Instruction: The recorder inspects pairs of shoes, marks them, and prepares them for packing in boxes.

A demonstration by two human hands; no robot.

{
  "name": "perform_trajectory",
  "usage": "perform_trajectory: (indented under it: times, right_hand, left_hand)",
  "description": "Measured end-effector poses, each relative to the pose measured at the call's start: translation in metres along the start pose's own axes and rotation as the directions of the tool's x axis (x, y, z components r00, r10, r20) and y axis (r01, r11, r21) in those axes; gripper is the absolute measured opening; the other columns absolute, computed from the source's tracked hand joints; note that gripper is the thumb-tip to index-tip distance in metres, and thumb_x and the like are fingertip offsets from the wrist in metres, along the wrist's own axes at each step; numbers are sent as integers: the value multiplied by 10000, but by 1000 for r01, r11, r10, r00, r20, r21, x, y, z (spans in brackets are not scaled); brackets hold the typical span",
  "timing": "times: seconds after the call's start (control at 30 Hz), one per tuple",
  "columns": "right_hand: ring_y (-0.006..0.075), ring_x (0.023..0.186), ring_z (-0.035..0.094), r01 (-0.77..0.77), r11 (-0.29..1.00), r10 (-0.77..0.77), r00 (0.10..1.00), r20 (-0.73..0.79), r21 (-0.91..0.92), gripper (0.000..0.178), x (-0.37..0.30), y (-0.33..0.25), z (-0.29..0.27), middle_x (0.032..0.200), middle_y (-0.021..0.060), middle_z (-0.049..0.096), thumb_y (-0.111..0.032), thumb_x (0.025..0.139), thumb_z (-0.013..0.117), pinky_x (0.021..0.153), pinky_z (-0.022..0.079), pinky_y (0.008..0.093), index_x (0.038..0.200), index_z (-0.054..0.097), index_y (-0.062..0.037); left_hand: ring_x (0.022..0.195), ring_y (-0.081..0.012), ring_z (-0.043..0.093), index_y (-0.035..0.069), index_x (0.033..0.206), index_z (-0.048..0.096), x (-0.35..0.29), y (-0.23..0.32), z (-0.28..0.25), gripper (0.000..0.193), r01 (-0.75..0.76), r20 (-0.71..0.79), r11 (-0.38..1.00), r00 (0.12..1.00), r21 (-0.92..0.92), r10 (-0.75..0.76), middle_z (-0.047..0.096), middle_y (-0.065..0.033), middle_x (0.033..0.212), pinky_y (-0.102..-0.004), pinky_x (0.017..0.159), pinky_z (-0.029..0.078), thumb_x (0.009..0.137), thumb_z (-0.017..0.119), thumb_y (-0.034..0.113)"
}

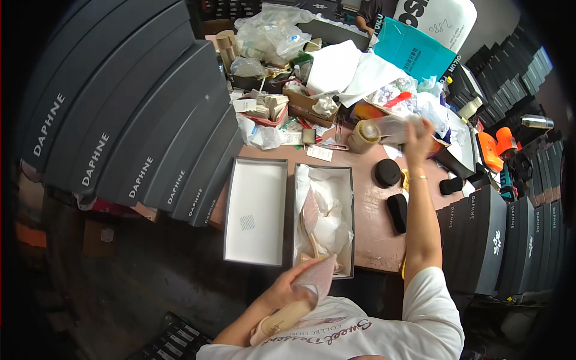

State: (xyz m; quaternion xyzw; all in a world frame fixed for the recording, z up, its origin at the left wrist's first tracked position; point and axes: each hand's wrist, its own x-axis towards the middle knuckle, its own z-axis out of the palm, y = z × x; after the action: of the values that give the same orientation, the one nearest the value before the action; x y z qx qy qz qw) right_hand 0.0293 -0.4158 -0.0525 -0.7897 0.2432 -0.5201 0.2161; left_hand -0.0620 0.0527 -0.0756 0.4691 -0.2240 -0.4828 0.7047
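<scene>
Fingers of the left hand [282,293] hold a pointed pink shoe [317,278], its toe aimed up over the near end of an open box [353,210] and its pale heel end lying toward the person's forearm. Fingers of the right hand [419,139], stretched out to the far side, meet a clear plastic piece [391,128]; blur there means I cannot tell whether they grip it. Within the box, a second pink shoe [309,211] lies along the left wall, beside white tissue paper [332,231]. Left of the box is an upturned lid [255,198]. Right of it on the bench [373,251] sit a round black item [387,173] and an oblong black one. Stacked dark boxes [129,120] rise at far left.
</scene>
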Motion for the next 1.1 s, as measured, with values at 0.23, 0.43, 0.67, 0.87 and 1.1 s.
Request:
perform_trajectory:
  times: [0.23, 0.43, 0.67, 0.87, 1.1]
  right_hand:
    - [251, 760, 631, -423, 263, 708, 695, 124, 867, 250, -54, 116, -43, 974, 143, 597, -89, 865, 660, 672, 569, 381, 1010, 517, 56]
    - [298, 895, 597, 92, 994, -96, 993, 63, 56, 278, -7, -10, 1, 970, 167, 592, -108, 833, 682, 786, 478, 386, 1025, 530, 23]
    - [375, 989, 571, 233, 961, -156, 901, 404, -147, 212, 13, -19, 59, 1014, 196, 599, -220, 844, 636, 846, 465, 413, 990, 660, -69]
    - [168, 723, 627, -34, 982, -78, 820, 567, 183, 201, -3, -70, 23, 807, 117, 680, -147, 861, 617, 663, 478, 284, 961, 669, 19]
    - [151, 710, 592, -434, 813, -83, 574, 815, 388, 124, -218, -227, -169, 826, 82, 617, 9, 787, 679, 631, 478, 258, 907, 650, -6]
  left_hand:
    - [1218, -336, 487, 29, 1435, 310, -4, -17, 4, 898, 181, 95, 655, 982, -733, -165, 471, -161, 1341, -438, 1025, 395, 837, 490, 673]
    - [1178, -389, 515, 18, 1403, 332, -12, -6, 4, 835, 228, 34, 701, 960, -676, -278, 493, -215, 1301, -504, 979, 437, 842, 559, 594]
    - [1113, -340, 561, 7, 1337, 402, 3, 14, -35, 719, -265, -443, 811, 896, -522, 8, 530, -201, 1247, -449, 932, 475, 854, 569, 513]
    - [1178, -309, 511, 13, 1384, 338, -11, 11, 8, 756, -417, -492, 795, 853, -440, 174, 477, -184, 1318, -466, 991, 437, 827, 570, 469]
    - [1192, -286, 503, 9, 1377, 341, -29, -8, 21, 748, -310, -396, 839, 910, -447, 125, 458, -174, 1343, -466, 994, 438, 831, 553, 474]
